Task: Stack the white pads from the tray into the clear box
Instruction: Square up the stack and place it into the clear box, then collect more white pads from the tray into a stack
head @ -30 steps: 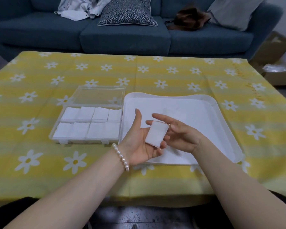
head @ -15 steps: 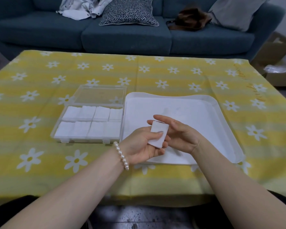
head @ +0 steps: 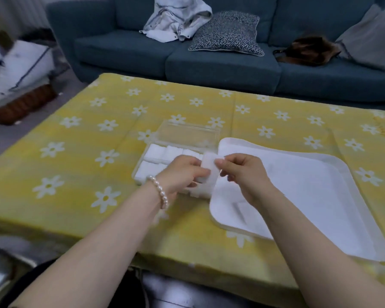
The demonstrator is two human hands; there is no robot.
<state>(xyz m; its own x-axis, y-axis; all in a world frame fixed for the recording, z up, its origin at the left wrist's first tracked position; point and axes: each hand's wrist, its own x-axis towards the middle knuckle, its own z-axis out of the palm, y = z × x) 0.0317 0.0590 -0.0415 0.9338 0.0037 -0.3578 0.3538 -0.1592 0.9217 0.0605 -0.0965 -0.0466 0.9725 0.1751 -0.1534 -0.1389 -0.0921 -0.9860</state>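
Clear box (head: 188, 138) left of tray (head: 333, 174), touching.

Both forearms are bare, with no sleeve in sight up to the lower edge of the view. The left hand (head: 182, 174) has a bracelet (head: 159, 192) of round, off-white, pearl-like beads in a single strand around the wrist just behind it. The right hand (head: 242, 174) wears nothing on its wrist. No rings can be made out on either hand; the picture is somewhat blurred.

left hand (head: 182, 174), right hand (head: 240, 172) pinching white pad (head: 209, 168), clear box (head: 165, 161)
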